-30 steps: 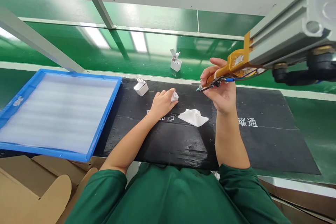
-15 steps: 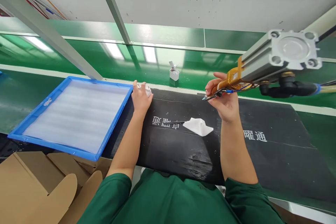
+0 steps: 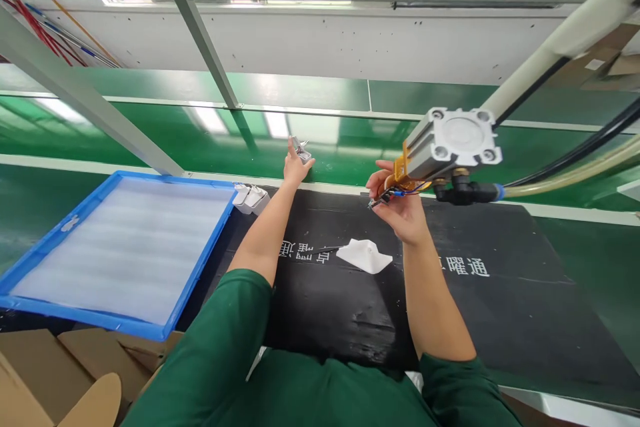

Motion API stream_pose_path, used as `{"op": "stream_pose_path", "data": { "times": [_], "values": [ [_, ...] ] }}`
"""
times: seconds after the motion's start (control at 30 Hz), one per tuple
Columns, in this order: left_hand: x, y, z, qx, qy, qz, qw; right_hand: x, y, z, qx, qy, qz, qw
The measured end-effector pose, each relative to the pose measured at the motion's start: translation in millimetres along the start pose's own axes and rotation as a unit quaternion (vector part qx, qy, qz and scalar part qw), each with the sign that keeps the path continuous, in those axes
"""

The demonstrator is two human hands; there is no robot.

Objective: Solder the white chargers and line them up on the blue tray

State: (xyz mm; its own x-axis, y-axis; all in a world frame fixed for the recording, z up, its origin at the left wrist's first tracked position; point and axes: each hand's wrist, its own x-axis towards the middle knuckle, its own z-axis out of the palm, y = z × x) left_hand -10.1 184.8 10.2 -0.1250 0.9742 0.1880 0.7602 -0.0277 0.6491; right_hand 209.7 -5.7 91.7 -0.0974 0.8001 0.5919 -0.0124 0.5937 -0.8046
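My left hand (image 3: 295,165) reaches out over the green conveyor belt (image 3: 150,133) and closes on a small white charger housing (image 3: 301,151) with its lid up. Two white charger housings (image 3: 251,197) lie side by side on the black mat (image 3: 500,307) beside the blue tray. My right hand (image 3: 400,210) stays raised over the mat, gripping a yellow-handled tool (image 3: 395,180) with a dark tip and blue wires, just under a metal pneumatic cylinder (image 3: 453,143).
A blue tray (image 3: 120,250) lined with white foam sits at the left. A white plastic fixture (image 3: 363,255) rests mid-mat. Cardboard boxes (image 3: 60,373) stand at lower left. A slanted metal frame post (image 3: 85,103) crosses the upper left. Hoses (image 3: 570,170) run right from the cylinder.
My left hand set a housing down next to another beside the tray, then stretched forward onto the conveyor and took hold of the housing there. My right hand kept the tool raised.
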Motion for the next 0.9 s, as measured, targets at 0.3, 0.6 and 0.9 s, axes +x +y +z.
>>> {"op": "stream_pose_path", "data": {
  "times": [0.3,0.6,0.9],
  "values": [
    [-71.2,6.1,-26.4,-0.128,-0.162,0.131,0.970,1.1,-1.7,2.9,0.000,0.009,-0.009,1.000],
    [-161.5,15.5,-38.6,-0.056,-0.260,0.290,0.919,1.6,-4.4,2.3,-0.014,-0.007,0.009,1.000],
    [-175.7,3.3,-10.5,-0.207,-0.214,0.123,0.947,-2.5,-9.6,12.3,0.006,-0.007,0.013,1.000]
  ]
}}
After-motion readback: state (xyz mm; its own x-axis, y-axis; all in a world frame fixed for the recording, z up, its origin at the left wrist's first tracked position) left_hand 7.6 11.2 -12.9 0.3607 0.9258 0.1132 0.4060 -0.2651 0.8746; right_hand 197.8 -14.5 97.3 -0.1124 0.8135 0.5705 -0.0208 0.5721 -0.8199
